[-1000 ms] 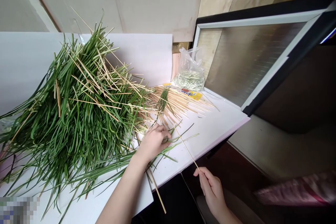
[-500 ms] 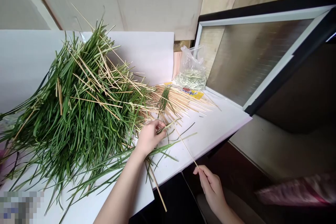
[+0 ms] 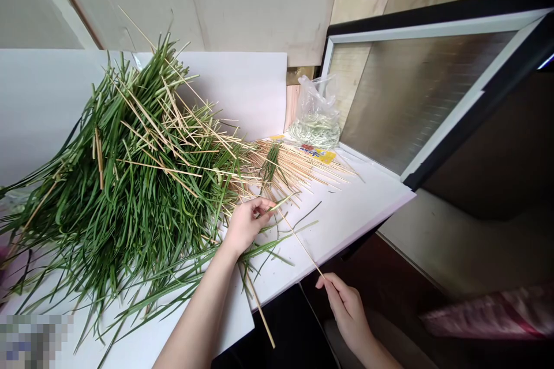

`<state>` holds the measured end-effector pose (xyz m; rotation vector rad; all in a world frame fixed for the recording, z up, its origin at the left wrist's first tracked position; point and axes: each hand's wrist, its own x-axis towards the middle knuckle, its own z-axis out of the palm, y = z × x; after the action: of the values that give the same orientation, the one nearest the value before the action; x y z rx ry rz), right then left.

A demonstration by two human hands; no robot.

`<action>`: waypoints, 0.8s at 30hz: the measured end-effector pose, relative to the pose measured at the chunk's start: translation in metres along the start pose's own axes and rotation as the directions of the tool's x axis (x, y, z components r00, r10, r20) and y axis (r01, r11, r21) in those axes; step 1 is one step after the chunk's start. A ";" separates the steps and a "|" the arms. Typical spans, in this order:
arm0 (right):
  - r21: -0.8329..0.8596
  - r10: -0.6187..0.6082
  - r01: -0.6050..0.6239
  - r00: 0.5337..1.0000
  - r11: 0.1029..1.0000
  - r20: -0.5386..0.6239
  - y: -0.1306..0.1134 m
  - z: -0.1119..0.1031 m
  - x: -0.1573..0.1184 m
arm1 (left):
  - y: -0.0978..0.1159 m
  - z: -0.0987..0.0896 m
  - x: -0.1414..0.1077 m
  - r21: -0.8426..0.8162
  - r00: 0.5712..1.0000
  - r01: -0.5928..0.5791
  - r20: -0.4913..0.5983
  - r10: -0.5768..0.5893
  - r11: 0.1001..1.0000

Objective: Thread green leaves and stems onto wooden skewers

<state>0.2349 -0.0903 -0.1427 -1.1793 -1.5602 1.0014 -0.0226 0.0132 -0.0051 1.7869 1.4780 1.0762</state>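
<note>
- Bamboo skewer (image 3: 300, 245) sits pinched near its lower end in the right hand (image 3: 346, 308), thumb and fingertips together on the shaft. It slants up across the white tabletop (image 3: 359, 220) and ends close to the other hand.
- Left hand (image 3: 246, 225) rests at the edge of the greenery, fingers curled and closed on a narrow leaf blade (image 3: 279, 203) whose tip pokes out beyond them.
- Skewer handling: it should be very light and stiff, but thin enough to snap if levered. A grip near the end, as here, gives reach, while a hold nearer the tip would give steadier control.
- Leaf handling: the blade looks soft, limp and perhaps slick, so it likely needs a firm pinch close to where it is worked.
- Heap of long green leaves (image 3: 130, 173) covers the left of the tabletop, with many pale sticks tangled through it.
- Fan of loose skewers (image 3: 298, 168) lies beyond the left hand, its tips spreading toward a yellow printed packet (image 3: 319, 154).
- Stray stick (image 3: 258, 308) juts past the tabletop's front edge.
- Clear plastic bag (image 3: 318, 127) of pale strips stands in the back corner, beside a framed glass panel (image 3: 415, 98).
</note>
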 end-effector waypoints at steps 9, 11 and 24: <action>0.026 0.021 -0.021 1.000 0.999 0.018 0.001 -0.001 -0.003 | 0.003 0.003 -0.002 0.028 1.000 0.027 -0.002 -0.027 0.999; 0.016 0.025 -0.026 1.000 1.000 0.017 0.000 -0.001 -0.003 | 0.004 0.004 -0.002 0.036 0.999 0.035 -0.014 -0.035 0.999; -0.009 0.033 -0.033 0.999 0.999 0.023 -0.003 -0.002 -0.002 | 0.006 0.002 -0.001 0.086 0.996 0.062 -0.069 -0.056 0.994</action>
<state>0.2359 -0.0930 -0.1396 -1.2071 -1.5687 1.0341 -0.0175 0.0106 -0.0012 1.7702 1.6308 1.0654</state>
